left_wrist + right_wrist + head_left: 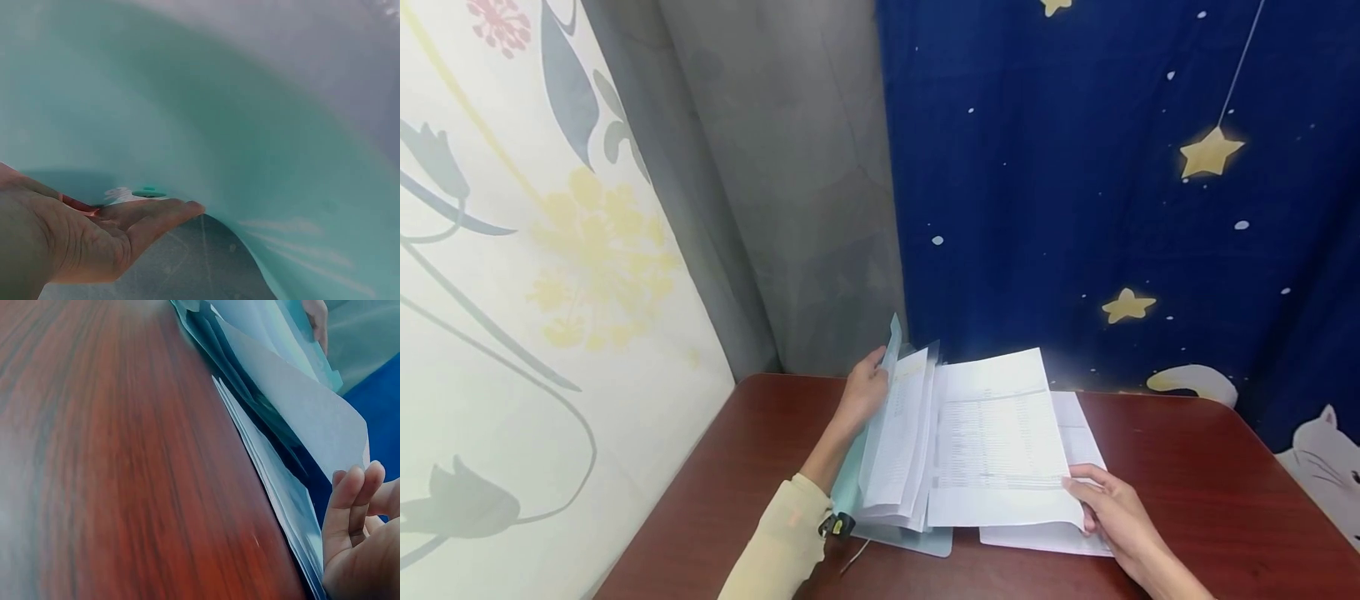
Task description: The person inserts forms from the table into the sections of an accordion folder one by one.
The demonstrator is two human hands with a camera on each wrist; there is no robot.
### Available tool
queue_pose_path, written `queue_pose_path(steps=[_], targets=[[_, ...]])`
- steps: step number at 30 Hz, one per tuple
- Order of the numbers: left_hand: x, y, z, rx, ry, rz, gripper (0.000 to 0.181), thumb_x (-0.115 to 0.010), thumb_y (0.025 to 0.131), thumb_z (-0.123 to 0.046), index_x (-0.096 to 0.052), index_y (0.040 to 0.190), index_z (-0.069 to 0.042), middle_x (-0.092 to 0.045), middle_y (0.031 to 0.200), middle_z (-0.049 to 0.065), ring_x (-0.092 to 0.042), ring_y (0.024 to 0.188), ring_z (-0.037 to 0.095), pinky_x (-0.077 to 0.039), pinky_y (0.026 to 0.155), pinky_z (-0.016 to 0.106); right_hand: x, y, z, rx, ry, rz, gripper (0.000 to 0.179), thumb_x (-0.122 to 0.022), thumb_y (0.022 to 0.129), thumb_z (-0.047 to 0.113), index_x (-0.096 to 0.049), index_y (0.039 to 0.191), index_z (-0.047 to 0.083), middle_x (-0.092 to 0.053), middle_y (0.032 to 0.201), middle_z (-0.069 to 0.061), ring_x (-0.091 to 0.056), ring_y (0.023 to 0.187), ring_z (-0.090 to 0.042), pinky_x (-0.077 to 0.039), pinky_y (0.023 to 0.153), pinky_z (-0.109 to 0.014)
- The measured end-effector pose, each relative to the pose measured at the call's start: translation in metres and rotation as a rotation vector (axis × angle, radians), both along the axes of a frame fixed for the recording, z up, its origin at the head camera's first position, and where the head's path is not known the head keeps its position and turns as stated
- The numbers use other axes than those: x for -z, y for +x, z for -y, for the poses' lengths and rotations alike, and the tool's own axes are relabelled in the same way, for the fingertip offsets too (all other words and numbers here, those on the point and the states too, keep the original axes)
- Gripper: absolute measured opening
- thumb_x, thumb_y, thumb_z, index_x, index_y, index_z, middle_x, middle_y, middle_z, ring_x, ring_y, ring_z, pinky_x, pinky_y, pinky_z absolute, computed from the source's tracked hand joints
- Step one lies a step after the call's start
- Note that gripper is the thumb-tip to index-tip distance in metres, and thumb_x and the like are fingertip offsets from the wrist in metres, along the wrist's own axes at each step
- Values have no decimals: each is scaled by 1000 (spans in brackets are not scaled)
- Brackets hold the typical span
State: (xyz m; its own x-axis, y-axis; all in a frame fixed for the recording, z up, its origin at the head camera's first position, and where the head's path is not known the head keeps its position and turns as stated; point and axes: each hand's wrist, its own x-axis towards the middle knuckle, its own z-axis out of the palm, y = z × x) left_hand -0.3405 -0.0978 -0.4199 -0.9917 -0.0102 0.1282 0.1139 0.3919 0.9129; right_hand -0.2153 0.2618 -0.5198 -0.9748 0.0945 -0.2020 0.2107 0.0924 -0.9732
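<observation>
Blue star-patterned curtain point(1037, 183) and grey cloth point(790, 167) are seen behind a reddish-brown table point(1195, 467), on which a teal folder point(913, 543) is spread open. Its raised cover point(892, 348) is supported from outside by the left hand point(862, 392), fingers nearly straight, while a printed sheet point(1000, 433) is pinched near its lower right corner by the right hand point(1116, 508), above other papers point(1075, 417) on the table.

Head view bright; paper point(992, 442) and floral cloth point(482, 283) washed pale. Left wrist dimmer, folder point(187, 112) soft, streaked with glare. Right wrist: pale sheen along table point(125, 475).
</observation>
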Motion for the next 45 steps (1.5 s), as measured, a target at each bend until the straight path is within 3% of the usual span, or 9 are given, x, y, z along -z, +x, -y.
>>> queue_pose_path(steps=[14, 22, 33, 45], targets=[[-3, 2, -1, 9, 11, 12, 54, -36, 111, -15, -37, 164, -5, -45, 164, 23, -60, 130, 36, -48, 113, 57, -2, -4, 27, -42, -106, 10, 35, -66, 103, 20, -59, 133, 3, -58, 64, 7, -47, 51, -7, -46, 53, -23], [-2, 4, -1, 17, 14, 7, 54, -36, 111, -16, -37, 164, -6, -43, 166, 21, -57, 134, 37, -44, 116, 59, 0, 3, 38, -50, -112, 26, 36, -67, 102, 21, -58, 133, 4, -49, 59, 7, -47, 52, -8, -48, 54, -25], [0, 3, -1, 17, 15, 2, 54, -36, 111, -15, -37, 164, -5, -43, 166, 21, -57, 135, 37, -43, 117, 60, 3, 0, 61, -33, -147, 2, 37, -66, 102, 20, -58, 134, 3, -51, 60, 5, -48, 52, -9, -49, 55, -27], [-1, 3, -2, 6, 16, 14, 54, -37, 111, -17, -38, 164, -7, -44, 166, 20, -57, 135, 36, -44, 117, 59, 2, -2, 90, -118, -220, -6, 47, -67, 102, 21, -52, 141, 0, -53, 61, 7, -52, 53, -9, -55, 60, -29]])
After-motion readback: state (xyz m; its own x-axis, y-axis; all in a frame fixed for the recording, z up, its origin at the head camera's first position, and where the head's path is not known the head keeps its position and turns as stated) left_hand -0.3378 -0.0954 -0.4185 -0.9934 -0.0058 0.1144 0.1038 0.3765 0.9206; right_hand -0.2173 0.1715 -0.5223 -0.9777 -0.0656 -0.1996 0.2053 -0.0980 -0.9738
